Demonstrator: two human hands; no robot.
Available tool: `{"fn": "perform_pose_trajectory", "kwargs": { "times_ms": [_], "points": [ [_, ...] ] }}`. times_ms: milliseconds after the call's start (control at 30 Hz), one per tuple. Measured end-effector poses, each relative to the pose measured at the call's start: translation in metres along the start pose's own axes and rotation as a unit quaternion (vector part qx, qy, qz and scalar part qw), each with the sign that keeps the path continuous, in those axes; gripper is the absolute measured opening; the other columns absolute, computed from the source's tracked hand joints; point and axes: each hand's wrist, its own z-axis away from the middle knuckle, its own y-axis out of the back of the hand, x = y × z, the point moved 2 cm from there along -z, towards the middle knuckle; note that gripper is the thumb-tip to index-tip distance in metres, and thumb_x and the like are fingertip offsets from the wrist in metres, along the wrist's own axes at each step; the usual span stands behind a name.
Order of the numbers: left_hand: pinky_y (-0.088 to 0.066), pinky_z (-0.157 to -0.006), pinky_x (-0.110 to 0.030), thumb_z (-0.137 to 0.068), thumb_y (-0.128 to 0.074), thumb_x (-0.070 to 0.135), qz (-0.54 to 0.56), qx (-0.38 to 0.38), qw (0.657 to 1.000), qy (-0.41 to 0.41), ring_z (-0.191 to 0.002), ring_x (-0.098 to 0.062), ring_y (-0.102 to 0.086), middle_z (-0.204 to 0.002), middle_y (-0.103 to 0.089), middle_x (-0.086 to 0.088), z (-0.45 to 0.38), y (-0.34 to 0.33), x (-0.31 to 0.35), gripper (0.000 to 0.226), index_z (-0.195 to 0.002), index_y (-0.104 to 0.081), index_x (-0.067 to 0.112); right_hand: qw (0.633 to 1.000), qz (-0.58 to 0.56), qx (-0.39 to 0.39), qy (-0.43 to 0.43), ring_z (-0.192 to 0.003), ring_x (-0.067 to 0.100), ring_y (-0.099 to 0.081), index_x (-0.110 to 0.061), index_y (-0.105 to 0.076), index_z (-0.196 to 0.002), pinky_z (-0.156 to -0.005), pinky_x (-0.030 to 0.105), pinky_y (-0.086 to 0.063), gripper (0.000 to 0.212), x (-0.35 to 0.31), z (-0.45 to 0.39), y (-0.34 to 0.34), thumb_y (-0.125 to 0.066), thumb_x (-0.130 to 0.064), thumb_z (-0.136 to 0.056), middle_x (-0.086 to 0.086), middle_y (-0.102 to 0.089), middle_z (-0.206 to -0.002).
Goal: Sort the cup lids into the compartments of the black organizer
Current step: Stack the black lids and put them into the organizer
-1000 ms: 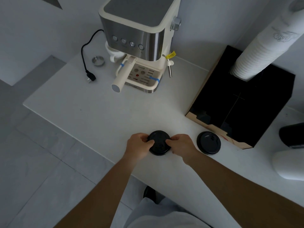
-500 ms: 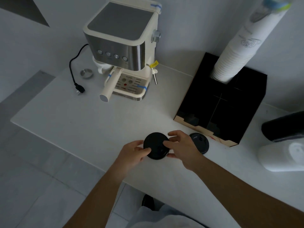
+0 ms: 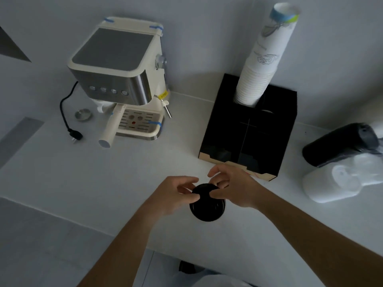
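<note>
A small stack of black cup lids (image 3: 207,206) hangs just above the white counter's front edge. My left hand (image 3: 174,196) pinches its left rim and my right hand (image 3: 236,188) pinches its right rim, thumbs on top. The black organizer (image 3: 219,117) stands behind my right hand, its front compartments dark and open toward me. A tall stack of white paper cups (image 3: 263,67) rises out of its back left compartment. The single black lid that lay beside the organizer is hidden by my right hand.
A cream and steel espresso machine (image 3: 120,79) stands at the back left, with a black plug (image 3: 75,136) and a small metal basket (image 3: 83,114) beside it. At the right lie a black sleeve of lids (image 3: 342,145) and a white sleeve (image 3: 339,183).
The lids have come up off the counter and toward me between both hands. The view has tilted up, showing more of the cup stack and the wall.
</note>
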Motion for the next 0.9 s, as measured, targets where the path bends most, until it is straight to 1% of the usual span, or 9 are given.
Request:
{"fn": "perform_pose_trajectory", "kwargs": {
  "times_ms": [67,233,333,400,467,600,733,800,900],
  "points": [
    [-0.051,-0.083,-0.019,-0.078,-0.074,0.023,-0.011,-0.019,1.0,-0.014,-0.093,-0.005,-0.068,-0.099,-0.072,0.008,-0.005,-0.006,0.006,0.042,-0.119,-0.066,0.026,1.0,-0.007,0.005,0.005,-0.088,0.004,-0.07,-0.038,-0.057,-0.098,-0.077,0.023,-0.059,0.037,0.004,0.006,0.011,-0.079,-0.016,-0.078,-0.013,-0.072,-0.097],
    [-0.054,-0.081,-0.024,-0.079,-0.073,0.019,0.029,-0.025,0.999,-0.022,-0.089,-0.01,-0.071,-0.095,-0.074,0.004,-0.015,-0.019,0.01,0.027,-0.105,-0.072,0.025,0.998,-0.055,0.033,-0.003,-0.097,0.003,-0.065,-0.032,-0.057,-0.12,-0.073,0.012,-0.051,0.031,0.023,0.014,0.025,-0.066,-0.028,-0.09,-0.016,-0.066,-0.108],
    [-0.058,-0.077,-0.025,-0.082,-0.071,0.014,0.102,0.008,0.995,0.005,-0.091,-0.017,-0.07,-0.096,-0.073,-0.003,-0.02,-0.027,0.009,0.021,-0.1,-0.072,0.024,0.986,-0.133,0.089,-0.048,-0.095,0.011,-0.066,-0.031,-0.057,-0.118,-0.077,0.024,-0.058,0.024,0.047,0.024,0.026,-0.06,-0.031,-0.094,-0.01,-0.067,-0.106],
    [-0.058,-0.075,-0.025,-0.083,-0.07,0.011,0.14,0.031,0.989,0.029,-0.092,-0.02,-0.069,-0.097,-0.072,-0.007,-0.022,-0.036,0.006,0.02,-0.102,-0.071,0.019,0.971,-0.204,0.088,-0.09,-0.094,0.019,-0.068,-0.028,-0.058,-0.12,-0.082,0.036,-0.06,0.028,0.064,0.03,0.02,-0.064,-0.028,-0.092,-0.001,-0.069,-0.107],
    [-0.057,-0.074,-0.024,-0.084,-0.07,0.01,0.163,0.038,0.984,0.055,-0.092,-0.02,-0.069,-0.098,-0.071,-0.008,-0.025,-0.048,0.002,0.02,-0.101,-0.069,0.02,0.953,-0.269,0.076,-0.12,-0.092,0.024,-0.069,-0.027,-0.058,-0.121,-0.082,0.041,-0.06,0.035,0.078,0.033,0.009,-0.07,-0.023,-0.089,0.006,-0.07,-0.107],
    [-0.057,-0.073,-0.026,-0.083,-0.071,0.014,0.179,0.048,0.978,0.094,-0.093,-0.023,-0.069,-0.1,-0.071,-0.009,-0.03,-0.071,-0.008,0.033,-0.114,-0.063,0.02,0.928,-0.303,0.148,-0.157,-0.083,0.027,-0.073,-0.026,-0.057,-0.114,-0.08,0.042,-0.062,0.031,0.095,0.03,-0.006,-0.071,-0.02,-0.087,0.006,-0.074,-0.099],
    [-0.058,-0.076,-0.031,-0.082,-0.072,0.018,0.135,0.063,0.984,0.093,-0.082,-0.02,-0.07,-0.089,-0.074,-0.006,-0.041,-0.082,-0.01,0.035,-0.114,-0.063,0.025,0.91,-0.302,0.209,-0.19,-0.076,0.028,-0.073,-0.021,-0.059,-0.104,-0.082,0.046,-0.061,0.025,0.108,0.019,-0.003,-0.074,-0.022,-0.084,0.002,-0.072,-0.095],
    [-0.057,-0.083,-0.034,-0.081,-0.072,0.02,0.101,0.069,0.988,0.09,-0.083,-0.016,-0.07,-0.087,-0.075,-0.001,-0.049,-0.085,-0.009,0.034,-0.113,-0.064,0.026,0.912,-0.289,0.219,-0.193,-0.075,0.026,-0.072,-0.02,-0.062,-0.104,-0.08,0.042,-0.061,0.023,0.111,0.013,0.003,-0.073,-0.02,-0.085,0.001,-0.069,-0.097],
    [-0.054,-0.083,-0.027,-0.081,-0.072,0.022,0.063,0.079,0.992,0.074,-0.088,-0.008,-0.068,-0.091,-0.072,0.008,-0.06,-0.087,-0.003,0.03,-0.11,-0.065,0.027,0.912,-0.282,0.226,-0.196,-0.073,0.023,-0.071,-0.021,-0.066,-0.108,-0.07,0.032,-0.057,0.023,0.115,0.005,0.008,-0.072,-0.019,-0.086,0.0,-0.07,-0.098]
  ]
}}
